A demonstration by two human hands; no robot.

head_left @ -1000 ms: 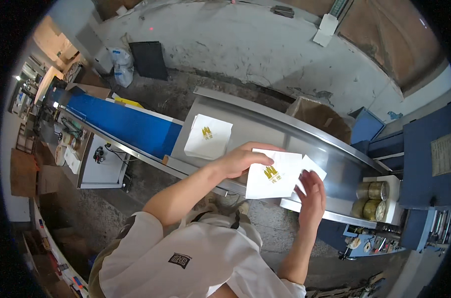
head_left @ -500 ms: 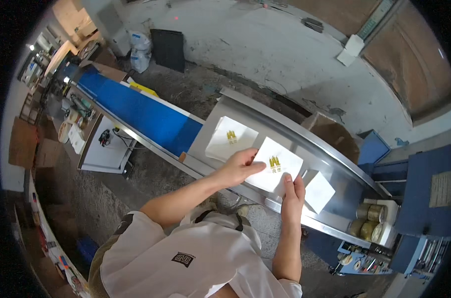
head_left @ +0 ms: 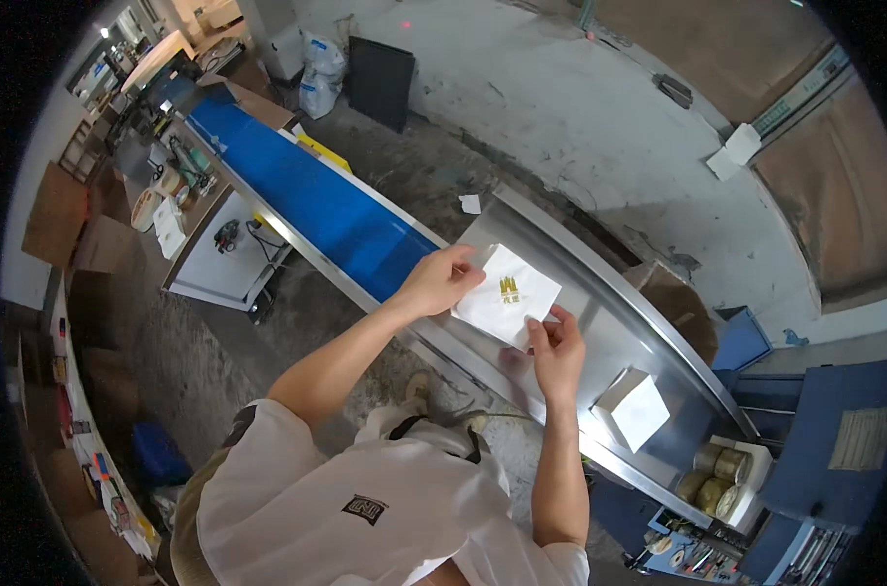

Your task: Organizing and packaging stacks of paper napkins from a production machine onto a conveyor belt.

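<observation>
Over the left end of the metal chute (head_left: 614, 322) is a stack of white paper napkins (head_left: 522, 285) with a gold print on top. My left hand (head_left: 442, 281) has its fingers closed at the stack's left edge. At the lower right corner, my right hand (head_left: 558, 354) pinches the same stack between thumb and fingers. Whether other napkins lie beneath cannot be made out. Farther right on the chute, a second white napkin stack (head_left: 634, 408) lies tilted, apart from both hands.
A blue conveyor belt (head_left: 312, 200) runs from the chute to the far left. Several cans (head_left: 722, 467) stand at the chute's right end. Behind it are a cardboard box (head_left: 680, 311) and a blue bin (head_left: 746, 340). A white scrap (head_left: 470, 204) lies on the floor.
Both hands have moved left with the napkins, to where another stack lay; that stack no longer shows separately. The view has shifted a little. The tilted stack stays on the chute.
</observation>
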